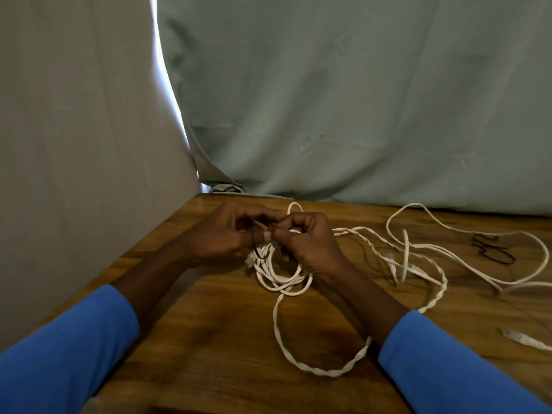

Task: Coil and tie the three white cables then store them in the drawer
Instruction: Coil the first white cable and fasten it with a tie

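Note:
A coiled white cable (280, 279) lies on the wooden table (209, 339), lifted at its top by both hands. My left hand (221, 234) pinches a thin dark tie (257, 243) wrapped round the coil's top. My right hand (304, 240) grips the coil and the tie's other end, fingertips touching the left hand's. A twisted white cable (328, 372) loops toward me and passes under my right forearm. More loose white cable (466, 258) sprawls to the right. No drawer is in view.
Dark ties (493, 248) lie at the far right of the table. A cable connector (519, 338) rests near the right edge. Grey-green cloth (358, 100) hangs behind the table, and a pale panel (74, 144) walls off the left side.

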Tool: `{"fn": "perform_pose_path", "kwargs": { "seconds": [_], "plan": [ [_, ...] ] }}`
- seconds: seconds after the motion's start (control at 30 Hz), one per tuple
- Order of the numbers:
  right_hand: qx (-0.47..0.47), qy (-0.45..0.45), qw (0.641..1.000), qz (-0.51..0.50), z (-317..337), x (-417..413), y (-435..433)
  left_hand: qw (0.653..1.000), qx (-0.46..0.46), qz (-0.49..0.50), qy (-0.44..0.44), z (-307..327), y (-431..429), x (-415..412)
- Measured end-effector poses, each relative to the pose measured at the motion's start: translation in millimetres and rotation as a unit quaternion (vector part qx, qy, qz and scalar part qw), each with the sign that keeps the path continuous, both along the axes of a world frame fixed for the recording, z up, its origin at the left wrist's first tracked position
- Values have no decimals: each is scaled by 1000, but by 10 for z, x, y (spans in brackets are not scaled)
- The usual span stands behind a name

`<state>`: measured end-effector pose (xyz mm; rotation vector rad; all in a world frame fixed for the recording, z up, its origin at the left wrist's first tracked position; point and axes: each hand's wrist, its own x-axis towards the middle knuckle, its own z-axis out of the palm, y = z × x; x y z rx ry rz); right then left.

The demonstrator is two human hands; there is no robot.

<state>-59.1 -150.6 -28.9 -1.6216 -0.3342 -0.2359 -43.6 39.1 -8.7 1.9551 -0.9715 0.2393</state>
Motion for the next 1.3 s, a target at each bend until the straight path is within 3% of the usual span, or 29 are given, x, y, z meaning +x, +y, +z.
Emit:
{"fn": "perform_pose_path", "kwargs": {
  "seconds": [0.1,0.3,0.43,0.6,0.77,0.9,1.1,1.2,1.3],
  "plan": [
    [8,13,1000,14,13,-7,-27,994,-101,32,18,-87,-12,31],
    [19,44,999,22,-9,9,12,983,-95,119,-100,-202,-131,101],
    [98,107,989,42,15,25,95,967,-97,164,-171,-213,-160,70],
    [193,212,952,111,42,6,167,940,-90,228,-236,-232,-183,-12],
    [195,115,974,32,-79,50,203,933,-66,274,-221,-302,-267,-44],
    [177,73,981,29,-119,45,213,936,-81,266,-214,-320,-317,-68],
    [37,-71,995,-65,-258,27,350,915,-106,329,-207,-359,-352,-30],
    [49,-43,995,-78,-297,33,387,898,-166,354,-199,-339,-342,-2],
    [112,-20,989,-98,-290,66,378,905,-183,330,-197,-362,-430,-54]
  ]
}}
